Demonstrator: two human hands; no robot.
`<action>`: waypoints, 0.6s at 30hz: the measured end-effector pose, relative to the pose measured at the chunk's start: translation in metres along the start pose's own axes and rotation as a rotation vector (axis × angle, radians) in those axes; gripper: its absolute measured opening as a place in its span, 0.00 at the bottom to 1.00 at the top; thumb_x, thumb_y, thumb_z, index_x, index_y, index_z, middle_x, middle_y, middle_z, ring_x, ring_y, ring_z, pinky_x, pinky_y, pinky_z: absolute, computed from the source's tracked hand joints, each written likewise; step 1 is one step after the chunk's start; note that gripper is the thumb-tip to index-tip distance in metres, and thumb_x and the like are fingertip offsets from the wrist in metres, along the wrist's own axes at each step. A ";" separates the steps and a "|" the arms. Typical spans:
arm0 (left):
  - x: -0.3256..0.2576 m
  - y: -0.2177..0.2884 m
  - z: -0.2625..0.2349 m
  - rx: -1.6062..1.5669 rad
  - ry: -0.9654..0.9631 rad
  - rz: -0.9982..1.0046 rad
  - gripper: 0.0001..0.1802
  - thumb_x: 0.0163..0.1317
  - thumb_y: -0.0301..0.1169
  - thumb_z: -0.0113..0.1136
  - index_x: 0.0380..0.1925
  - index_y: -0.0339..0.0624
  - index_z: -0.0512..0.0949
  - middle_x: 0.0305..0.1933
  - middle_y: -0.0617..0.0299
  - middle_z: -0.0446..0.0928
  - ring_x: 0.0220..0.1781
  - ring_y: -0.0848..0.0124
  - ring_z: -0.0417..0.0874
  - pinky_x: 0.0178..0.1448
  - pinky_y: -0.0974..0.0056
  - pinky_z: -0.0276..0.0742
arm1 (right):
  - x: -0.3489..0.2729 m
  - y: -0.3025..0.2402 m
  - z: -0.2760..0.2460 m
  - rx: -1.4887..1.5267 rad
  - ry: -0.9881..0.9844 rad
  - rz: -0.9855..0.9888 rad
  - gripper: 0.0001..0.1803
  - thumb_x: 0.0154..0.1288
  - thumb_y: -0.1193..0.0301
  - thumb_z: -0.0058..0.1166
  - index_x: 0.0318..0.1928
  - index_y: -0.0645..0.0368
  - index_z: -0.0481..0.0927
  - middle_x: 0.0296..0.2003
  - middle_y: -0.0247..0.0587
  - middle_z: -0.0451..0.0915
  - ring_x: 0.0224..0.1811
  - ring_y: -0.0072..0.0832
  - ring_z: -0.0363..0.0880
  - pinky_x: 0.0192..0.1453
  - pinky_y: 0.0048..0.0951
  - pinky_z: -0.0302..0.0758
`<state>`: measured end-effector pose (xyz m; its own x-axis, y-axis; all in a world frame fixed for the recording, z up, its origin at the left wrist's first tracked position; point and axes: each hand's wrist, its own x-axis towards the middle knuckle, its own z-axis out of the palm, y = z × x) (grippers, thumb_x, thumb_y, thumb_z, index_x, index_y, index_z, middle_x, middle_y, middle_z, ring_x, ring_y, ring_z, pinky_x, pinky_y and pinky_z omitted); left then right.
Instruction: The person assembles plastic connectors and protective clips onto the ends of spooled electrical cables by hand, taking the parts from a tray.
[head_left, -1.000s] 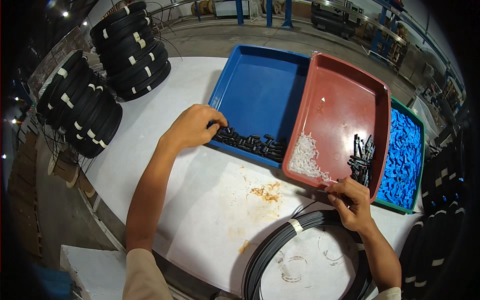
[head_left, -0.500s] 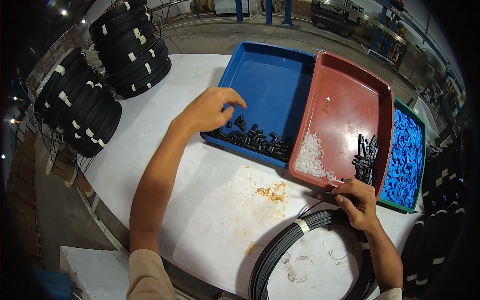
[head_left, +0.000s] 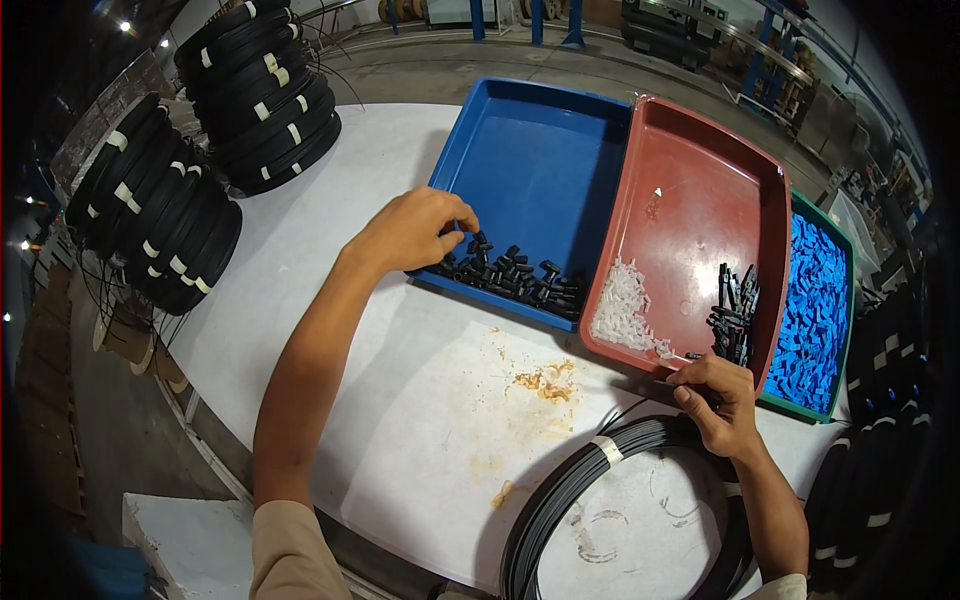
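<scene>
My left hand (head_left: 418, 228) is at the near left of the blue tray (head_left: 545, 140), thumb and forefinger curled together on a small black plastic fitting (head_left: 480, 246) at the edge of the pile. Several more black fittings (head_left: 520, 275) lie along that tray's near side. In front of the red tray (head_left: 700, 165), my right hand (head_left: 718, 400) is closed in a pinch on a thin dark cable end, mostly hidden by the fingers. Below it a tied coil of black cable (head_left: 560, 500) lies on the table, under my right forearm.
White small pieces (head_left: 622, 312) and longer black parts (head_left: 735, 310) lie in the red tray. A green tray (head_left: 848, 330) of blue pieces (head_left: 808, 310) adjoins it. Stacked cable coils (head_left: 150, 215) stand on the left. Yellowish residue (head_left: 545, 382) marks the white table (head_left: 400, 420).
My left hand has lowered slightly toward the black fittings, and its thumb and forefinger have drawn together. My right hand keeps its pinch in nearly the same place.
</scene>
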<state>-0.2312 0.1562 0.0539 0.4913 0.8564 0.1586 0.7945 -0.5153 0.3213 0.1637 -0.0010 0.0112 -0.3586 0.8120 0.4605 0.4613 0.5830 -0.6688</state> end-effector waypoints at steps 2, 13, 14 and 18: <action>0.002 0.004 0.006 0.060 -0.026 0.008 0.11 0.59 0.21 0.65 0.43 0.40 0.88 0.45 0.53 0.88 0.49 0.58 0.87 0.59 0.57 0.81 | 0.000 0.000 -0.001 -0.009 -0.004 -0.004 0.06 0.61 0.76 0.63 0.37 0.66 0.86 0.26 0.43 0.81 0.26 0.32 0.77 0.34 0.30 0.72; 0.012 0.004 0.006 -0.020 0.122 -0.063 0.15 0.63 0.22 0.64 0.49 0.43 0.86 0.51 0.55 0.87 0.52 0.60 0.88 0.60 0.58 0.82 | 0.000 0.001 0.000 -0.002 -0.026 -0.006 0.06 0.62 0.76 0.62 0.38 0.66 0.86 0.27 0.44 0.82 0.27 0.33 0.79 0.35 0.31 0.73; 0.012 0.006 0.006 -0.020 0.120 -0.062 0.15 0.63 0.22 0.64 0.49 0.43 0.86 0.51 0.55 0.87 0.52 0.60 0.88 0.60 0.58 0.82 | -0.001 0.001 -0.001 -0.005 -0.024 -0.010 0.06 0.62 0.76 0.62 0.38 0.66 0.86 0.27 0.44 0.82 0.27 0.33 0.79 0.35 0.31 0.73; 0.007 0.007 0.015 0.049 0.080 0.037 0.14 0.62 0.24 0.66 0.48 0.44 0.87 0.51 0.57 0.87 0.52 0.60 0.86 0.60 0.57 0.80 | 0.001 0.001 -0.001 -0.006 -0.024 -0.007 0.06 0.62 0.76 0.62 0.38 0.67 0.86 0.27 0.44 0.82 0.27 0.34 0.80 0.35 0.31 0.74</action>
<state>-0.2162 0.1581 0.0433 0.4923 0.8353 0.2447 0.7937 -0.5462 0.2678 0.1644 -0.0003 0.0116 -0.3808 0.8072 0.4510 0.4633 0.5887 -0.6624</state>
